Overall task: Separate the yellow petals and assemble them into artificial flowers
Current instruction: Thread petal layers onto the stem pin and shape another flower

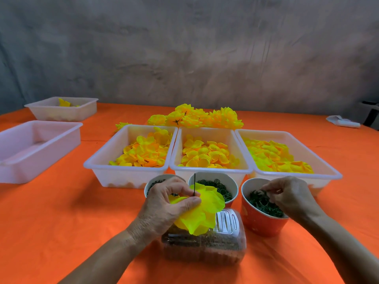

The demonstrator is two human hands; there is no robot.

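My left hand (pixel 170 203) pinches a stack of yellow petals (pixel 202 210) threaded on a thin dark stem (pixel 194 184) that points up. My right hand (pixel 287 194) reaches into an orange paper cup (pixel 264 221) of dark green parts and pinches one of them at the cup's rim. Three white trays hold loose yellow petals: left tray (pixel 106 158), middle tray (pixel 211 169), right tray (pixel 326 167). Finished yellow flowers (pixel 196 117) lie heaped behind the trays.
Two more cups stand by my left hand, one with dark rings (pixel 223 188) and one partly hidden (pixel 154 182). A clear plastic box (pixel 205 249) sits under the petals. Two white trays (pixel 39 144) (pixel 61 108) stand far left on the orange tablecloth (pixel 61 212).
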